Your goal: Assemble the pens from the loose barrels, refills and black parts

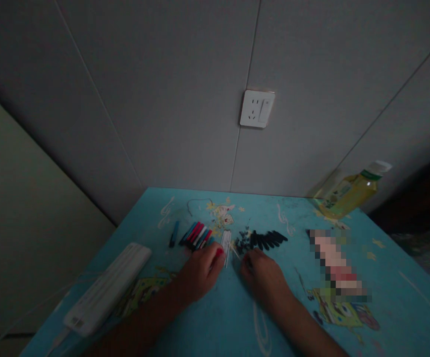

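Note:
My left hand (pixel 205 265) is closed, with a small red piece (pixel 220 252) showing at its fingertips; the fingers hide most of it. To the right, my right hand (pixel 261 270) pinches a thin pale stick (pixel 235 249) that points up and left. Between the hands lies a bundle of slim white sticks (pixel 226 243). Red, blue and white pen-like barrels (pixel 198 234) with dark ends lie side by side beyond my left hand. Past my right hand are a row of black tubes (pixel 269 240) and a scatter of small dark pieces (pixel 242 240).
A single blue and black barrel (pixel 174 234) lies apart at left. The blue patterned table (pixel 230 317) also bears a white power strip (pixel 107 287), a blurred-out flat item (pixel 337 263) and a tilted-looking bottle of yellow liquid (pixel 350 196). A wall socket (pixel 257 108) is behind.

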The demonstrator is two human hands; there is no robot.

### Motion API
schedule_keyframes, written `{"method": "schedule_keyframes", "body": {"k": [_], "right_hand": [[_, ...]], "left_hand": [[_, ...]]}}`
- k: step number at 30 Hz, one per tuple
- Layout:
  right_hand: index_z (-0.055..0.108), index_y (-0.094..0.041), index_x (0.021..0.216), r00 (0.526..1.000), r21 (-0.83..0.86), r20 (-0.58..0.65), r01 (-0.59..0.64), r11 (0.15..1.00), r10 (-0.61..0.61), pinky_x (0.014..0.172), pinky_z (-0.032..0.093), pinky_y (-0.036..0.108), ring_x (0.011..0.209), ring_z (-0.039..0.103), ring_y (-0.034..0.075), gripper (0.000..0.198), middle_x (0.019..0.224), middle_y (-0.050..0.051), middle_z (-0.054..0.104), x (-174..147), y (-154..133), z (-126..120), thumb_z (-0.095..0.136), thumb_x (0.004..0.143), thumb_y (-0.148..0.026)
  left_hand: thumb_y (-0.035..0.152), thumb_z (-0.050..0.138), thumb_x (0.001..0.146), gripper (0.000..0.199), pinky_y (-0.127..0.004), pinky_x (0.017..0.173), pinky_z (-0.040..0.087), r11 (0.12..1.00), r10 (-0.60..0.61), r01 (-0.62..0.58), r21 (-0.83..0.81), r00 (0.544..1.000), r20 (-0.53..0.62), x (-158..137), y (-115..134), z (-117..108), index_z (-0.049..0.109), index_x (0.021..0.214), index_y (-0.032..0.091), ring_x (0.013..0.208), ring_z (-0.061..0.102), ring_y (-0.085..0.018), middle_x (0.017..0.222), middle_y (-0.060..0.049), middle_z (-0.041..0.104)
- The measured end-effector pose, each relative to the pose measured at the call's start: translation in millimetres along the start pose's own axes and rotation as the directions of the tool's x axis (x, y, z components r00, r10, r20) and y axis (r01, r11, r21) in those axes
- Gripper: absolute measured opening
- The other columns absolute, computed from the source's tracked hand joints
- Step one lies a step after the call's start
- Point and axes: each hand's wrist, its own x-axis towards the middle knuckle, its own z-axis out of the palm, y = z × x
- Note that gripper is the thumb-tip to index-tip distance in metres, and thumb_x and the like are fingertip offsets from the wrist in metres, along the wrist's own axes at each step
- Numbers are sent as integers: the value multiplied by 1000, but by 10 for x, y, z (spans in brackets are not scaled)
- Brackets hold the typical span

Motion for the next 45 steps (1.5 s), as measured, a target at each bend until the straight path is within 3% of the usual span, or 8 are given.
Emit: {"method": "schedule_keyframes", "body": {"k": [5, 8, 13, 18, 24, 30, 37, 45], "right_hand": [[63, -19, 90, 987, 132, -111, 130, 983, -116, 72, 45, 23, 77, 64, 15, 14, 90, 4, 65, -28, -39, 7, 50, 95, -21], [62, -19, 90, 979, 119, -132, 168, 979, -152, 71, 46, 23, 78, 64, 15, 15, 90, 3, 63, -10, -62, 99, 49, 96, -22], [61, -19, 92, 982, -41, -95, 158, 987, -161, 63, 45, 25, 73, 65, 16, 19, 93, 4, 64, 49, -41, 211, 46, 99, -28], [60, -24, 109, 980, -89, -109, 159, 983, -168, 62, 46, 25, 80, 66, 17, 19, 103, 4, 64, 65, -42, 231, 46, 99, -31], [59, -24, 112, 988, -84, -133, 69, 994, -79, 64, 46, 27, 79, 67, 18, 24, 103, 5, 64, 106, -66, 279, 38, 102, -33], [63, -22, 101, 992, -90, -123, -1, 996, -10, 64, 45, 26, 76, 67, 17, 29, 98, 6, 64, 136, -82, 254, 36, 103, -33], [61, -21, 95, 990, -179, -142, -21, 984, -4, 55, 41, 26, 69, 66, 16, 27, 100, 6, 62, 142, -94, 303, 37, 103, -32], [59, -21, 95, 989, -220, -145, -16, 975, -16, 52, 42, 26, 69, 66, 18, 23, 99, 6, 61, 187, -88, 373, 38, 102, -28]], "left_hand": [[35, 45, 98, 27, -26, 63, 42, 990, -121, 113, -88, 989, -86, 22, -34, 104, 54, 119, 19, 65, 56, -14, 75, 2, 60], [34, 46, 98, 23, -25, 63, 42, 982, -154, 139, -130, 982, -112, 34, -46, 158, 56, 111, 18, 65, 55, -14, 74, 2, 59], [30, 45, 97, 17, -27, 69, 42, 986, -128, 118, -120, 988, -81, 51, -65, 192, 54, 89, 19, 72, 58, -15, 77, 0, 59], [34, 42, 99, 19, -28, 71, 41, 984, -159, 141, -112, 972, -171, 67, -118, 104, 51, 91, 19, 74, 58, -16, 79, -2, 59], [35, 34, 102, 24, -26, 64, 39, 974, -196, 160, -158, 949, -247, 71, -116, 53, 49, 91, 20, 65, 52, -14, 72, 2, 54], [33, 34, 102, 23, -27, 68, 43, 986, -116, 89, -143, 973, -197, 52, -94, 96, 53, 97, 20, 71, 57, -15, 82, -2, 61], [27, 38, 102, 30, -30, 92, 46, 995, -26, 14, -103, 992, -121, 25, -94, 112, 54, 126, 21, 104, 62, -19, 117, -8, 66], [25, 39, 101, 27, -28, 92, 47, 997, 21, -24, -73, 999, -49, 24, -62, 120, 58, 119, 23, 99, 65, -17, 109, -4, 70]]}}
